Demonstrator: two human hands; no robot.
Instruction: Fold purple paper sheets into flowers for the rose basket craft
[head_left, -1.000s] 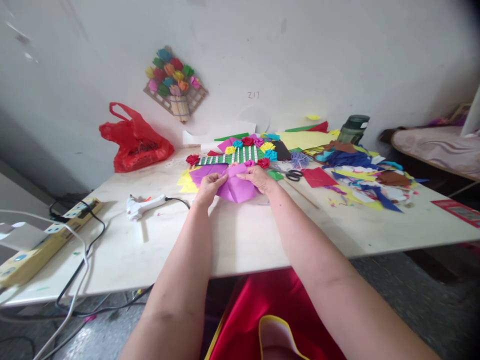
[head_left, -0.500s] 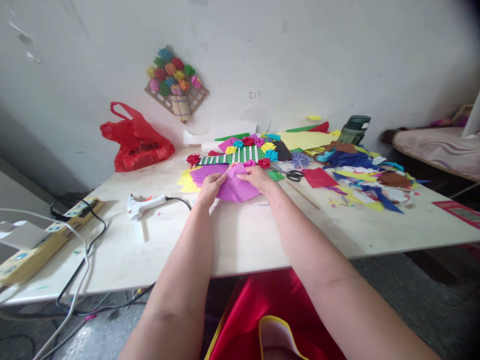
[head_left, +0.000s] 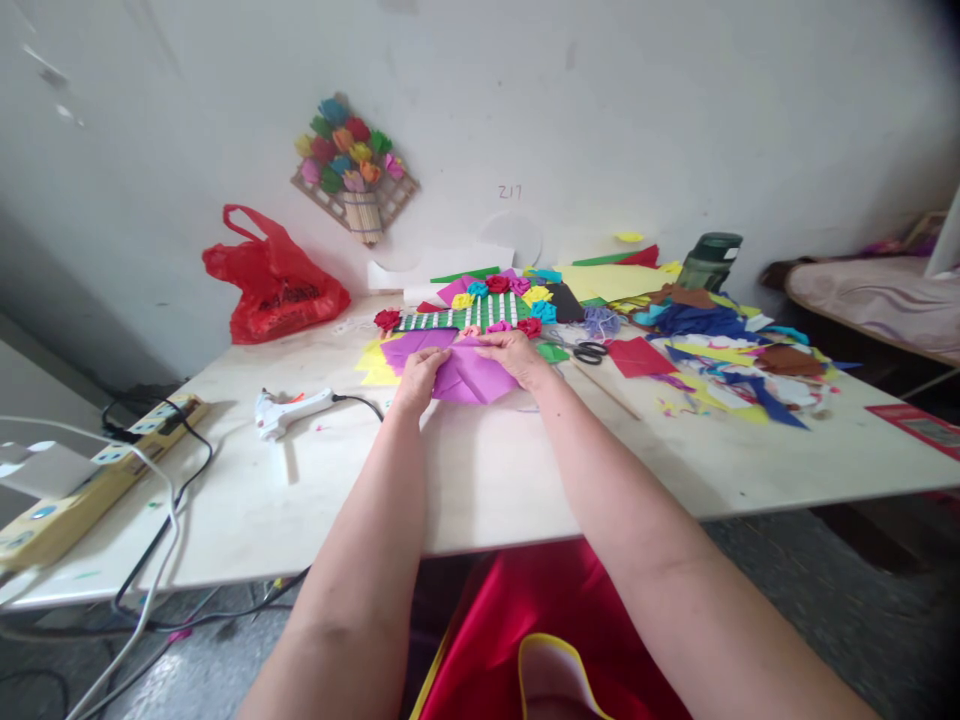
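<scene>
A creased sheet of purple paper (head_left: pixel 474 376) is held between my two hands just above the table. My left hand (head_left: pixel 424 378) pinches its left edge with thumb and fingers. On the upper right side, my right hand (head_left: pixel 514 356) grips the same sheet, with some fingertips hidden behind it. More purple paper (head_left: pixel 409 345) and yellow sheets (head_left: pixel 375 362) lie to the left, beyond my left hand. Directly behind the sheet is a green and white craft piece (head_left: pixel 487 312) edged with paper roses in red, yellow, blue and pink.
A white glue gun (head_left: pixel 292 412) lies at left, its cord running toward my arm. Past it are a power strip (head_left: pixel 112 465) and a red plastic bag (head_left: pixel 281 285). Scissors (head_left: pixel 589 352), a thin stick (head_left: pixel 607 390), red paper (head_left: pixel 637 356), coloured scraps (head_left: pixel 739 365) and a dark bottle (head_left: pixel 711 262) are at right.
The top edge of the purple sheet has come down a little between my hands, and a pink rose behind it shows more. My hands have barely moved.
</scene>
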